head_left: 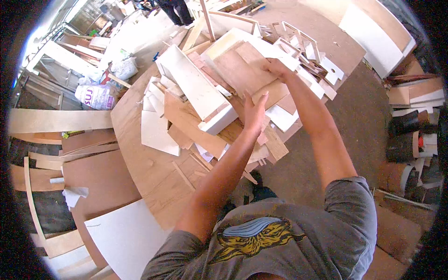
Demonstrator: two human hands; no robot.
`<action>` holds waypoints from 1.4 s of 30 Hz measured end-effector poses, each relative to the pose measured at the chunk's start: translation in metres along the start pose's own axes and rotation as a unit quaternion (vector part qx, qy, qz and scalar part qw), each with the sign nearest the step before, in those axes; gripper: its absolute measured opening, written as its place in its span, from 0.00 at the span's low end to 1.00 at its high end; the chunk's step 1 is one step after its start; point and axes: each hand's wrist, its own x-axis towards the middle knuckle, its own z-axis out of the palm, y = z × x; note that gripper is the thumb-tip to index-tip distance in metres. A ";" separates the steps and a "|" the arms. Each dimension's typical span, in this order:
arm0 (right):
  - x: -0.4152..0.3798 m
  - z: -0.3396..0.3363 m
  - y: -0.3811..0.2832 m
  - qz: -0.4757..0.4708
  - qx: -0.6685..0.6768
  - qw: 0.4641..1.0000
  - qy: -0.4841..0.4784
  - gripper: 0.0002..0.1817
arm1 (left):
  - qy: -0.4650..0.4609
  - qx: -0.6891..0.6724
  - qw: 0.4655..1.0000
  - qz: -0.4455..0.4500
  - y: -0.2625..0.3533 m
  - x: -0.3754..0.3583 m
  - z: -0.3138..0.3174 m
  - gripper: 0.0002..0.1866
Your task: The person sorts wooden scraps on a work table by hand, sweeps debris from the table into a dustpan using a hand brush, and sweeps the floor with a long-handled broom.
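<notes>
A thin brown wood panel (233,74) lies at a slant on top of a heap of offcuts. My right hand (278,69) is at the panel's right edge, with its fingers curled over a smaller brown piece (254,55) there. My left hand (255,112) reaches to the panel's near edge, thumb and fingers spread apart. Beside it on the left lies a long white box-like piece (193,84) with raised sides. Below the left wrist, brown plywood strips (196,123) stick out of the heap.
The heap rests on a large plywood sheet (140,163). More small wood frames (298,39) lie at the back right. White boards (375,42) lean at the far right, and a printed white sack (94,95) stands at left. A person's dark-clothed legs (175,10) show at the back.
</notes>
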 end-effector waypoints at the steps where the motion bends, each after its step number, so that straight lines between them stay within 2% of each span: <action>1: 0.007 0.008 0.003 -0.002 0.012 1.000 -0.006 0.27 | -0.002 0.003 1.000 0.005 -0.006 0.004 -0.001 0.52; 2: 0.012 0.014 0.007 -0.002 0.023 1.000 -0.011 0.29 | -0.004 0.000 1.000 -0.006 -0.018 0.012 -0.002 0.51; 4: 0.014 0.025 0.007 -0.018 -0.193 0.980 0.034 0.32 | -0.010 -0.008 0.999 -0.031 -0.042 0.027 -0.002 0.50; 5: 0.013 0.028 0.007 -0.026 -0.299 0.952 0.058 0.33 | -0.005 -0.001 1.000 -0.026 -0.048 0.031 -0.002 0.48; 8: -0.029 0.055 -0.008 -0.093 -0.403 0.883 0.223 0.37 | 0.007 -0.006 0.999 -0.031 -0.050 0.034 0.003 0.44; 9: -0.054 0.058 -0.024 -0.169 -0.394 0.880 0.207 0.33 | 0.010 -0.023 0.999 -0.047 -0.048 0.034 0.005 0.42; 12: -0.069 0.078 -0.012 -0.263 -0.253 0.908 0.204 0.28 | -0.003 -0.119 0.991 -0.052 -0.029 0.019 0.003 0.39; 13: -0.093 0.086 -0.025 -0.276 -0.212 0.916 0.201 0.24 | -0.008 -0.159 0.986 -0.048 -0.023 0.011 0.000 0.39; 16: -0.155 0.112 -0.024 -0.361 -0.147 0.897 0.208 0.22 | -0.093 -0.175 0.975 0.105 -0.035 -0.020 -0.025 0.34; 17: -0.186 0.128 -0.031 -0.309 -0.076 0.927 0.198 0.19 | -0.080 -0.122 0.980 0.134 -0.035 -0.043 -0.041 0.32; 18: -0.205 0.145 -0.030 -0.293 -0.106 0.921 0.234 0.16 | -0.066 -0.067 0.983 0.159 -0.039 -0.070 -0.060 0.31; 20: -0.258 0.185 -0.031 -0.289 -0.128 0.913 0.257 0.13 | -0.070 -0.090 0.979 0.171 -0.060 -0.114 -0.103 0.26; 21: -0.279 0.213 -0.021 -0.282 -0.151 0.918 0.235 0.13 | -0.046 -0.038 0.987 0.152 -0.080 -0.133 -0.130 0.25; 23: -0.312 0.259 0.000 -0.268 -0.210 0.919 0.197 0.12 | -0.009 0.053 0.992 0.118 -0.142 -0.160 -0.188 0.21; 25: -0.328 0.324 0.039 -0.333 -0.273 0.894 0.127 0.13 | 0.039 0.175 0.978 0.104 -0.228 -0.189 -0.258 0.19; 27: -0.344 0.380 0.060 -0.292 -0.325 0.899 -0.019 0.21 | 0.116 0.112 0.985 -0.057 -0.305 -0.222 -0.328 0.20; 29: -0.346 0.432 0.072 -0.257 -0.422 0.863 -0.111 0.30 | 0.142 0.223 0.947 -0.181 -0.354 -0.247 -0.393 0.21; 30: -0.346 0.454 0.079 -0.237 -0.467 0.838 -0.155 0.35 | 0.137 0.193 0.948 -0.214 -0.358 -0.257 -0.405 0.22; 32: -0.344 0.496 0.112 -0.189 -0.517 0.825 -0.127 0.47 | 0.124 0.134 0.942 -0.281 -0.363 -0.270 -0.425 0.24; 35: -0.341 0.528 0.109 -0.091 -0.545 0.824 -0.127 0.61 | 0.105 0.239 0.947 -0.185 -0.396 -0.266 -0.422 0.26; 36: -0.338 0.533 0.103 -0.055 -0.546 0.825 -0.132 0.65 | 0.101 0.222 0.952 -0.186 -0.395 -0.260 -0.420 0.25; 38: -0.333 0.544 0.117 -0.019 -0.516 0.850 -0.102 0.69 | 0.091 0.186 0.960 -0.190 -0.387 -0.250 -0.413 0.25; 41: -0.319 0.552 0.134 0.026 -0.497 0.864 -0.078 0.70 | 0.065 0.311 0.936 -0.154 -0.405 -0.237 -0.409 0.24; 42: -0.315 0.553 0.135 0.041 -0.495 0.865 -0.074 0.69 | 0.083 0.305 0.938 -0.143 -0.399 -0.234 -0.406 0.24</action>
